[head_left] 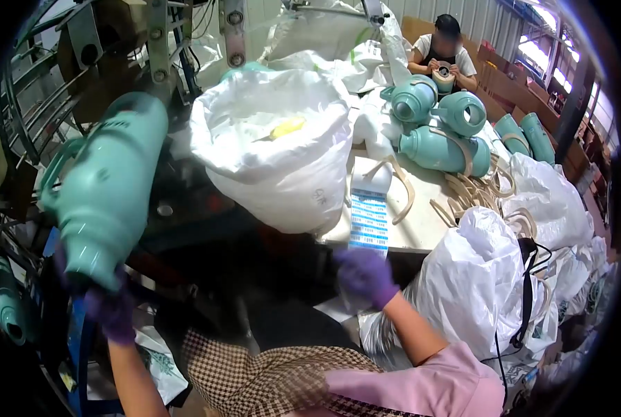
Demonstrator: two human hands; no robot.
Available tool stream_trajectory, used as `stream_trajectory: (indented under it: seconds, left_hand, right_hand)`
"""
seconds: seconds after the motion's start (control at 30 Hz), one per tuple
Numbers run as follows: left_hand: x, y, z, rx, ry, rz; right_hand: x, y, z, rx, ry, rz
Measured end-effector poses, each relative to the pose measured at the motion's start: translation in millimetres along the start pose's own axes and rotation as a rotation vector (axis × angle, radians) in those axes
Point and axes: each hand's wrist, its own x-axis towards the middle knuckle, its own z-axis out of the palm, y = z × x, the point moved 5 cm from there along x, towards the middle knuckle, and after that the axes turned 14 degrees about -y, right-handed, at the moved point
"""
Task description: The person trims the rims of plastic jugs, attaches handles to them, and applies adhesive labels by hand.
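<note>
My left hand (112, 306), in a purple glove, is closed round the narrow neck end of a light green thermos flask casing (112, 181). The casing tilts with its neck down towards me and its side handle to the left. My right hand (367, 278), also purple-gloved and slightly blurred, is curled at the lower end of a strip of blue and white labels (369, 215). The strip hangs over the table's front edge. Whether the fingers pinch a label is hidden.
A large white sack (276, 174) stands ahead, with something yellow inside. Several green flask casings (442, 149) and beige straps (467, 194) lie on the white table (421, 226). White bags (470, 285) crowd the right. A co-worker (444, 55) holds a casing at the back. Metal machinery (234, 35) stands left.
</note>
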Motion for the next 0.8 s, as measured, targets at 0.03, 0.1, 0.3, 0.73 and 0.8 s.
stream_trajectory:
  seconds: [0.03,0.1,0.3,0.73,0.8]
  left_hand:
    - [-26.1,-6.0,-30.8,-0.058,0.075,-0.192]
    - [-71.6,-29.0,-95.9,-0.526,0.456,-0.896]
    - [16.6,-14.2,-117.7,-0.933,-0.381,-0.721]
    - [-96.9,-43.7,49.5,-1.071,-0.594,-0.695]
    - [-88.9,-36.8,53.8,-1.606,-0.434,-0.783]
  right_hand:
    - [-1.6,37.7,-11.2,0.000,0.141,0.178]
    - [18.3,75.0,-62.1,-0.177,0.377,0.391]
    - [19.9,305.9,-32.1,-0.215,-0.219,1.203]
    - [78.5,64.0,-72.9,1.224,0.480,-0.049]
    - [122.8,-55.4,-27.2,1.665,0.052,-0.073]
